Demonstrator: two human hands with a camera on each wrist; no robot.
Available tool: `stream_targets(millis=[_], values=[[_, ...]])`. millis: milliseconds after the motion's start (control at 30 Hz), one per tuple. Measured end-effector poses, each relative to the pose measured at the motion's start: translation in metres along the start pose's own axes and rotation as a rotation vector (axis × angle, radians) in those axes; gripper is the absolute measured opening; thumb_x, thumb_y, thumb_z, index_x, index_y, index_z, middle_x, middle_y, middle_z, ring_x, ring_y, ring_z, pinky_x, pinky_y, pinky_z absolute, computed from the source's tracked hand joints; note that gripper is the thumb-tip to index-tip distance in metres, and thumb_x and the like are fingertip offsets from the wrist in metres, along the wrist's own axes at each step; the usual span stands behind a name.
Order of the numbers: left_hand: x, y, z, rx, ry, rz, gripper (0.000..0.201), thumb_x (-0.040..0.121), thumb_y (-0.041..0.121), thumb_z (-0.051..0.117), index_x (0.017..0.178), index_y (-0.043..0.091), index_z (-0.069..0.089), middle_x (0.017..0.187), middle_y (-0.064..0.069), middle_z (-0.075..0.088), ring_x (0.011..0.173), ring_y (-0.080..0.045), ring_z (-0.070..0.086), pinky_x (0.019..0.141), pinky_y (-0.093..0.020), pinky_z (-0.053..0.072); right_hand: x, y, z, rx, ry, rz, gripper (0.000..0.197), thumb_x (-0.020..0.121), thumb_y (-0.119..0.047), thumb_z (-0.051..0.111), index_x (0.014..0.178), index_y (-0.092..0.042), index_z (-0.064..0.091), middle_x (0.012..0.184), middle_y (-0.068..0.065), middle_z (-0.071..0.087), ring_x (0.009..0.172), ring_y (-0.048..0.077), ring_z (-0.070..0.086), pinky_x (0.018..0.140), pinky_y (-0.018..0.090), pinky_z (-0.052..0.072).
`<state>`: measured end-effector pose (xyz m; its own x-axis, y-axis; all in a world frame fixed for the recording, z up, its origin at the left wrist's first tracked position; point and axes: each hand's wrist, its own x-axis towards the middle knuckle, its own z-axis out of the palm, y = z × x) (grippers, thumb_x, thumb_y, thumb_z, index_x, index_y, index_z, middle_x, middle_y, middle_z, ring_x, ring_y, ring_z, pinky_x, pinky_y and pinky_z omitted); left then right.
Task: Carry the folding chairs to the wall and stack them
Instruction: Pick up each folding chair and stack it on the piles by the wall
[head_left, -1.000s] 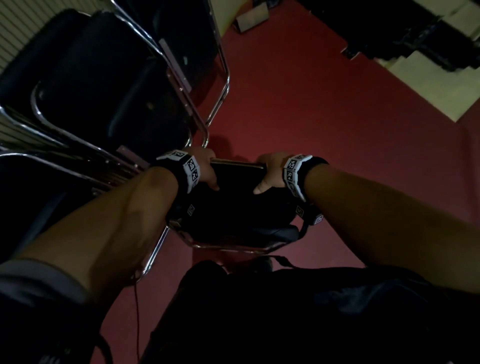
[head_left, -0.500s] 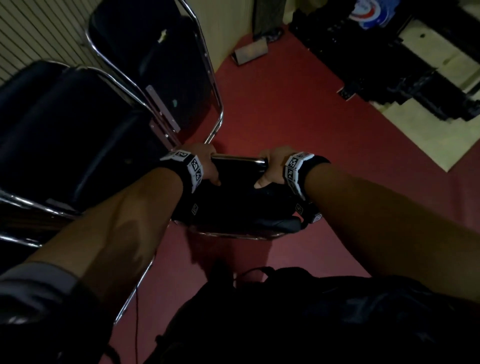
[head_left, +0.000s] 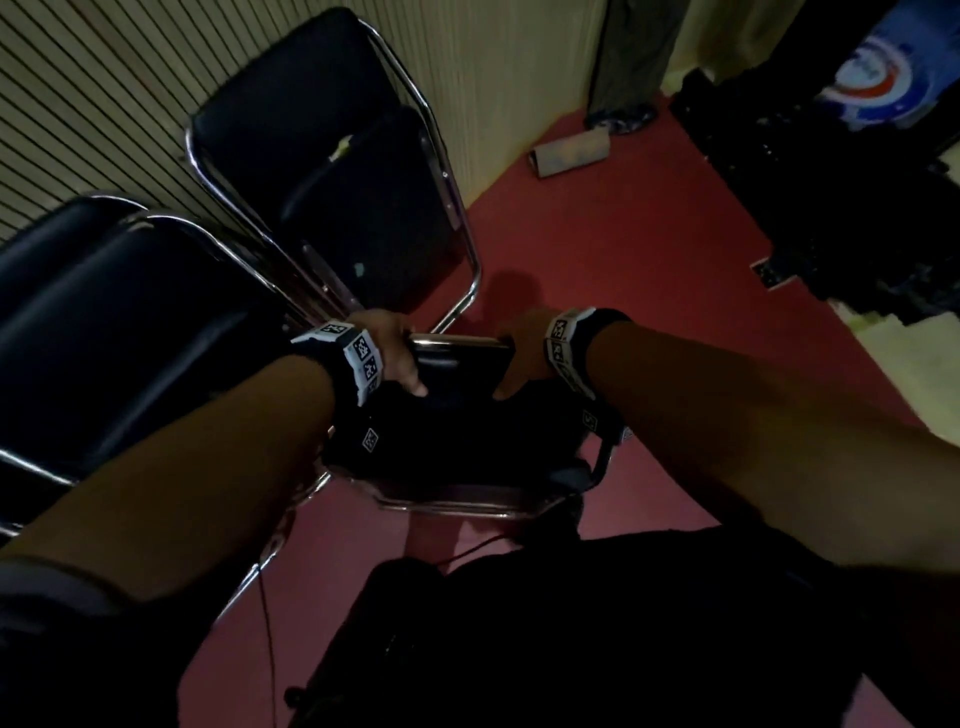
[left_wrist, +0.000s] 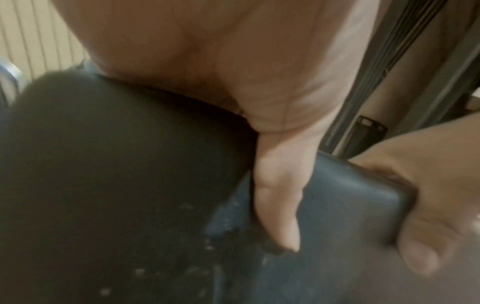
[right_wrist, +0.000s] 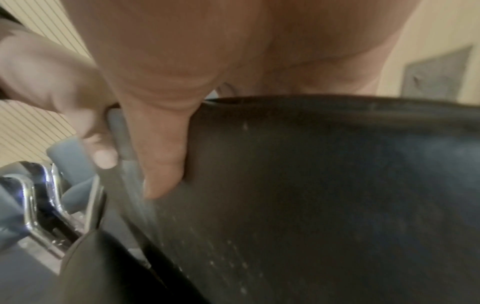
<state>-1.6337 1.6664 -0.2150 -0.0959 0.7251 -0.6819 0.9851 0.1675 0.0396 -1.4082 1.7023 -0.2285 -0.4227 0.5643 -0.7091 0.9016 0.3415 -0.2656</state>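
Both hands grip the top edge of a folded black chair: the left hand and right hand curl over its backrest, thumbs on the near face. It hangs low in front of the person. Chairs at the ribbed wall crowd the left: a leaning chair far, stacked chairs nearer. Red floor lies open to the right.

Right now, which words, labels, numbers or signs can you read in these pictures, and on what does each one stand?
No text can be read.
Wrist bands: square black-and-white code markers only, no letters.
Banner, top right: a red, white and blue round logo, too blurred to read.
Chair by the wall: a small pale sticker, too small to read.
Both wrist views: no writing in sight.
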Motion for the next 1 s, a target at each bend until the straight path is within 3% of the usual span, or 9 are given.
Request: stream_targets(millis=[133, 200, 300, 400, 500, 633, 733, 867, 1000], values=[[0.012, 0.022, -0.028, -0.152, 0.08, -0.07, 0.071, 0.042, 0.053, 0.098, 0.102, 0.039, 0.065, 0.097, 0.007, 0.071, 0.096, -0.022, 0.068, 0.087, -0.037, 0.059, 0.009, 0.032, -0.058, -0.058, 0.06, -0.07, 0.072, 0.067, -0.057, 0.093, 0.127, -0.029, 0.066, 0.115, -0.002, 0.067, 0.098, 0.024, 0.062, 0.081, 0.031, 0.046], [0.018, 0.031, -0.033, -0.202, 0.081, -0.092, 0.069, 0.047, 0.051, 0.098, 0.106, 0.039, 0.064, 0.098, 0.008, 0.071, 0.095, -0.02, 0.067, 0.085, -0.035, 0.057, 0.014, 0.042, -0.079, -0.118, 0.074, -0.082, 0.071, 0.069, -0.051, 0.094, 0.129, -0.026, 0.065, 0.122, 0.002, 0.068, 0.102, 0.027, 0.063, 0.08, 0.029, 0.045], [0.031, 0.044, -0.03, -0.286, 0.122, -0.105, 0.074, 0.045, 0.059, 0.093, 0.109, 0.041, 0.062, 0.103, 0.009, 0.07, 0.104, -0.022, 0.065, 0.096, -0.043, 0.054, 0.028, 0.058, -0.101, -0.18, 0.091, -0.069, 0.068, 0.073, -0.045, 0.093, 0.131, -0.025, 0.062, 0.125, 0.002, 0.067, 0.097, 0.024, 0.059, 0.079, 0.029, 0.043], [0.045, 0.048, -0.03, -0.279, 0.181, -0.127, 0.068, 0.058, 0.061, 0.087, 0.117, 0.04, 0.059, 0.112, 0.007, 0.064, 0.116, -0.025, 0.056, 0.102, -0.048, 0.046, 0.047, 0.063, -0.121, -0.223, 0.081, -0.078, 0.07, 0.075, -0.04, 0.094, 0.134, -0.026, 0.061, 0.125, 0.002, 0.065, 0.095, 0.022, 0.054, 0.08, 0.029, 0.04], [0.058, 0.034, -0.04, -0.329, 0.13, -0.148, 0.075, 0.053, 0.065, 0.086, 0.119, 0.042, 0.058, 0.116, 0.006, 0.064, 0.118, -0.026, 0.055, 0.101, -0.05, 0.048, 0.07, 0.052, -0.13, -0.256, 0.085, -0.074, 0.069, 0.072, -0.046, 0.093, 0.131, -0.028, 0.062, 0.123, 0.001, 0.067, 0.105, 0.028, 0.063, 0.083, 0.032, 0.047], [0.073, 0.006, -0.047, -0.424, 0.114, -0.174, 0.091, 0.049, 0.066, 0.086, 0.132, 0.044, 0.057, 0.126, 0.006, 0.066, 0.123, -0.027, 0.059, 0.106, -0.049, 0.048, 0.101, 0.032, -0.14, -0.246, 0.066, -0.07, 0.079, 0.066, -0.056, 0.092, 0.134, -0.033, 0.059, 0.127, 0.002, 0.067, 0.109, 0.03, 0.064, 0.094, 0.041, 0.055], [0.082, -0.012, -0.05, -0.466, 0.101, -0.191, 0.091, 0.055, 0.063, 0.087, 0.137, 0.042, 0.056, 0.129, 0.006, 0.066, 0.124, -0.027, 0.06, 0.107, -0.048, 0.049, 0.12, 0.02, -0.15, -0.274, 0.036, -0.072, 0.078, 0.069, -0.056, 0.09, 0.136, -0.034, 0.059, 0.124, 0.001, 0.066, 0.11, 0.03, 0.063, 0.092, 0.037, 0.053], [0.094, -0.028, -0.059, -0.501, 0.136, -0.188, 0.085, 0.06, 0.06, 0.088, 0.137, 0.042, 0.057, 0.129, 0.005, 0.066, 0.121, -0.025, 0.062, 0.104, -0.044, 0.051, 0.139, 0.008, -0.164, -0.316, 0.062, -0.057, 0.075, 0.066, -0.061, 0.088, 0.132, -0.037, 0.06, 0.121, 0.001, 0.067, 0.108, 0.029, 0.064, 0.095, 0.041, 0.055], [0.112, -0.047, -0.076, -0.56, 0.086, -0.176, 0.081, 0.057, 0.056, 0.09, 0.13, 0.04, 0.059, 0.124, 0.003, 0.067, 0.111, -0.024, 0.064, 0.096, -0.039, 0.056, 0.161, -0.007, -0.178, -0.409, 0.138, -0.004, 0.092, 0.052, -0.082, 0.078, 0.126, -0.031, 0.06, 0.114, 0.005, 0.067, 0.102, 0.033, 0.065, 0.091, 0.044, 0.058]])
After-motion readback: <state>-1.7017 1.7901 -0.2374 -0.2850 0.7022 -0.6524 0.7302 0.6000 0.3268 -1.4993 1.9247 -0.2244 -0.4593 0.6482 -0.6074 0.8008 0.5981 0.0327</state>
